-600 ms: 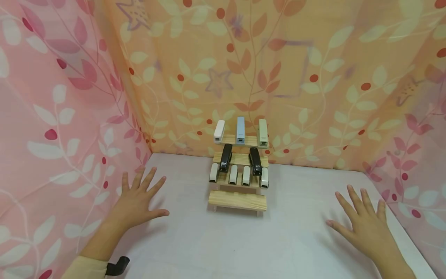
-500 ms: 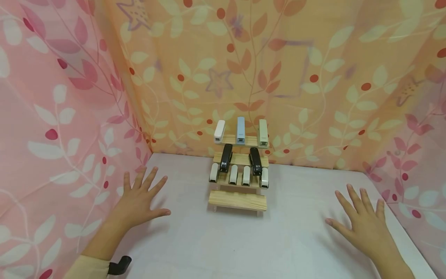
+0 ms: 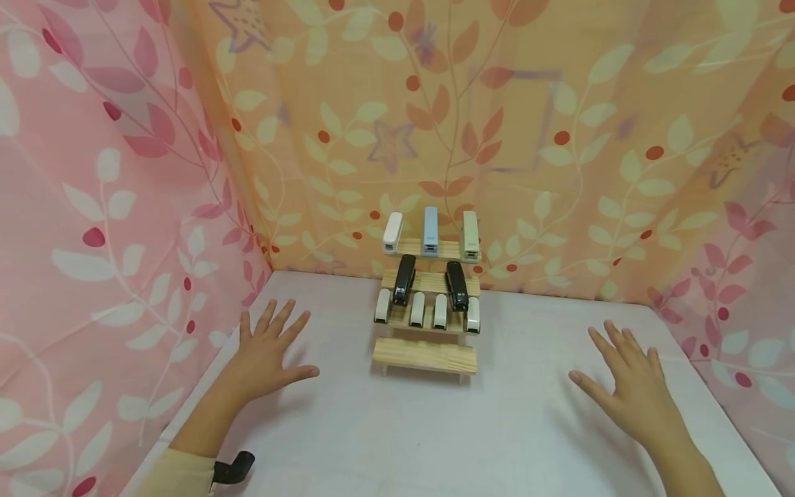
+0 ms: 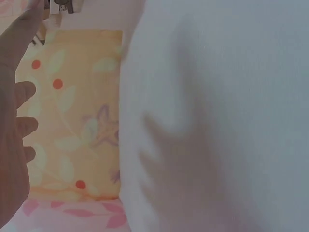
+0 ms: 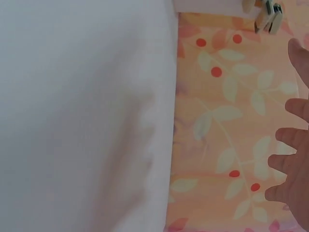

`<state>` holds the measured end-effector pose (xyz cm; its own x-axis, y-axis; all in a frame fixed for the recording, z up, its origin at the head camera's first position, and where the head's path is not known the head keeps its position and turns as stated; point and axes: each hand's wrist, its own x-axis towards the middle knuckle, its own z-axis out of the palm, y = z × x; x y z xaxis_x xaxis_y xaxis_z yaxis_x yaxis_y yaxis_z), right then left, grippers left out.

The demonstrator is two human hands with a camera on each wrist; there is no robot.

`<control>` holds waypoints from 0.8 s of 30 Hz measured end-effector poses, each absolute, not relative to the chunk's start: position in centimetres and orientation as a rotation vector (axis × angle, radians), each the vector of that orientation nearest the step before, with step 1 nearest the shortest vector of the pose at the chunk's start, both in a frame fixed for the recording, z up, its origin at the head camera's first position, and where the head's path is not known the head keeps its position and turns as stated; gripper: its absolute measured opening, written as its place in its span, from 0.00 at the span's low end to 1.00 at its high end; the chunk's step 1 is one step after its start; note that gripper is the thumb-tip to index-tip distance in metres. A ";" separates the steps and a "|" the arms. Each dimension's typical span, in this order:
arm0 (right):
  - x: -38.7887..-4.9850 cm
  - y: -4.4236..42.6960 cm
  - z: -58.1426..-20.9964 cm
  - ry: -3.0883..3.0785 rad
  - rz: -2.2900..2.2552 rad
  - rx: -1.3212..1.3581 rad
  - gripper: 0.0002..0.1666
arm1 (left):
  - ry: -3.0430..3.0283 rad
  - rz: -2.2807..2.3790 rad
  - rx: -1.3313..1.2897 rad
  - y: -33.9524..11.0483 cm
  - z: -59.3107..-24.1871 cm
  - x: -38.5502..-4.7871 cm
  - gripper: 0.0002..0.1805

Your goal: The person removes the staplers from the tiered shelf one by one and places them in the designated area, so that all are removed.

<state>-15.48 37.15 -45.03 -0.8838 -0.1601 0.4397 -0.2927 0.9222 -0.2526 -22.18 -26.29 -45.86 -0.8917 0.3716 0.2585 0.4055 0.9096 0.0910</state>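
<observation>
My left hand point(image 3: 263, 366) hovers over the table left of a stepped wooden rack point(image 3: 425, 355), its fingers spread and holding nothing. On the rack's right side, farther off, my right hand point(image 3: 636, 393) is also spread and holds nothing. The top step carries a white stapler point(image 3: 393, 232), a light blue stapler point(image 3: 430, 230) and a green stapler point(image 3: 470, 233). Below them lean two black staplers, one left point(image 3: 404, 279) and one right point(image 3: 457, 285). Several small white staplers point(image 3: 418, 309) line the step beneath. Both wrist views show fingers apart, with shadows on the cloth.
A pale cloth covers the table point(image 3: 428, 442). Behind it hangs an orange leaf-patterned curtain point(image 3: 348, 172), with a pink curtain point(image 3: 143, 207) close along the left side and another pink one point(image 3: 751, 290) on the right. A black bracket point(image 3: 234, 468) sticks out at the left wrist.
Both hands have drifted inward, the left one to the right and the right one to the left, with fingers still spread. The staplers and rack have stayed in place.
</observation>
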 end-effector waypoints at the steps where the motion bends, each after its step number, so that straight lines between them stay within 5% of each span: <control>1: -15.6 37.0 -45.0 -2.659 0.452 0.328 0.53 | -2.841 -0.239 -0.587 -26.0 -45.9 -22.2 0.59; 24: -16.9 32.6 -43.3 -2.594 0.854 0.246 0.44 | -2.888 -1.167 -0.558 -19.6 -48.5 -23.2 0.59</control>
